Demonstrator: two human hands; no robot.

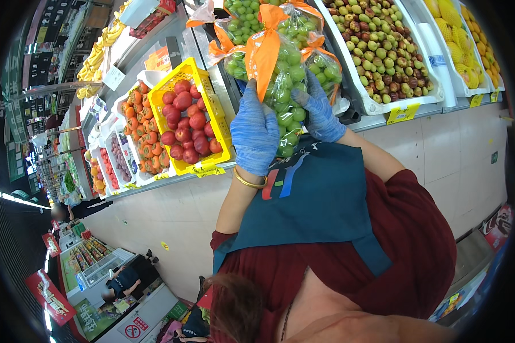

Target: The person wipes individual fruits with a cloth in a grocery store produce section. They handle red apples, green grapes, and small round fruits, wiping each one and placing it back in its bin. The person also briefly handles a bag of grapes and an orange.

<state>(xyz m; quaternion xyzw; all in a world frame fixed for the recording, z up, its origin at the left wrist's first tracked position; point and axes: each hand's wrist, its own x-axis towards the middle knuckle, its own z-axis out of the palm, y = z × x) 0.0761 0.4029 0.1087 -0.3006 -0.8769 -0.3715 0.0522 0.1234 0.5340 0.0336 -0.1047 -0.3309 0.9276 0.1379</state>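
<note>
Both my hands wear blue knit gloves and hold a clear plastic bag of green grapes (289, 103) in front of my apron. My left hand (255, 128) has its fingers at the bag's orange top (262, 51). On the bag's other side, my right hand (319, 109) presses with the thumb against the plastic. More bagged green grapes (325, 70) with orange tops lie just beyond and beside the held bag, on the display. Which fingers grip underneath is hidden.
A yellow crate (223, 124) of red nectarines and a tray of persimmons (133, 120) stand to one side. Across from them are a white tray (437, 92) of jujubes, a plastic bag roll (438, 64) and net-wrapped yellow fruit (459, 47). People stand farther off.
</note>
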